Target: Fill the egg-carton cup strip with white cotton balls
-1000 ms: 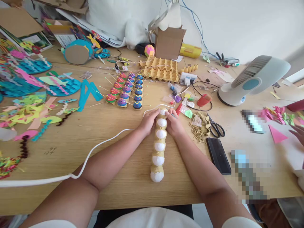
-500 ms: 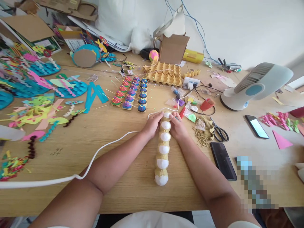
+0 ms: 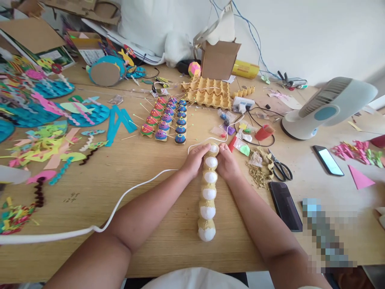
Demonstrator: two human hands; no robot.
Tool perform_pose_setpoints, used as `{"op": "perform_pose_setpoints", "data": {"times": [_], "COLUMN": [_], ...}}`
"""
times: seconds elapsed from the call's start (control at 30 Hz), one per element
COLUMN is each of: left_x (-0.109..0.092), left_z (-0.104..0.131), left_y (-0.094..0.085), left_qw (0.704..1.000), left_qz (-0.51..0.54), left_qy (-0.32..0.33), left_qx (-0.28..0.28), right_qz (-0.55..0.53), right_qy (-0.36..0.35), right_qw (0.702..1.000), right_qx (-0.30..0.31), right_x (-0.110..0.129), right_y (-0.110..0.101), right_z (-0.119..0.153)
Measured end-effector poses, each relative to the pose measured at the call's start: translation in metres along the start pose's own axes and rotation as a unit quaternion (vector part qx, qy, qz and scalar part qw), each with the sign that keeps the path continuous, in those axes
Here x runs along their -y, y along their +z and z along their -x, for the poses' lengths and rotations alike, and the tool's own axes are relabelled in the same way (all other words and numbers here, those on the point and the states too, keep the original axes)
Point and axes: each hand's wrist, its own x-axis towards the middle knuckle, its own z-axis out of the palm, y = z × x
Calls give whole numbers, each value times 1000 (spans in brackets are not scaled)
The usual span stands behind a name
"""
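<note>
A strip of egg carton [image 3: 208,185] lies lengthwise in front of me, its row of bumps tan with white clay-like patches. Its far end is between my two hands. On the left side, my left hand [image 3: 196,160] has its thumb and fingers closed on the last bump. Opposite it, my right hand [image 3: 227,162] rests against the right side, fingers curled round the edge and partly hidden. Beyond my hands stand finished-looking strips: a red one [image 3: 152,115], a purple one [image 3: 164,122] and a blue one [image 3: 181,120], with pins sticking out.
To the right are scissors [image 3: 282,167], carton scraps [image 3: 261,164], a dark phone [image 3: 284,204], a lit phone [image 3: 327,160] and a fan [image 3: 327,106]. A white cable [image 3: 126,192] crosses my left forearm. Egg trays [image 3: 209,93] stand behind; colourful paper crafts [image 3: 51,144] cover the left.
The view has shifted slightly. My right fingers have moved off the top of the far white bump to its side. The strip stays in place between my hands.
</note>
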Motion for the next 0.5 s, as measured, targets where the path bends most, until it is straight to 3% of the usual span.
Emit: {"op": "perform_pose_setpoints", "data": {"times": [0.27,0.5], "left_x": [6,5], "left_z": [-1,-1], "left_y": [-5,-3], "left_qw": [999,1000], "left_qz": [-13,-7], "left_qy": [-13,7], "left_qx": [-28,-9], "right_qz": [-15,-25], "right_qy": [14,16], "right_qw": [1000,999], "right_qx": [-20,-23], "right_x": [0,-1], "right_y": [2,2], "right_z": [2,1]}}
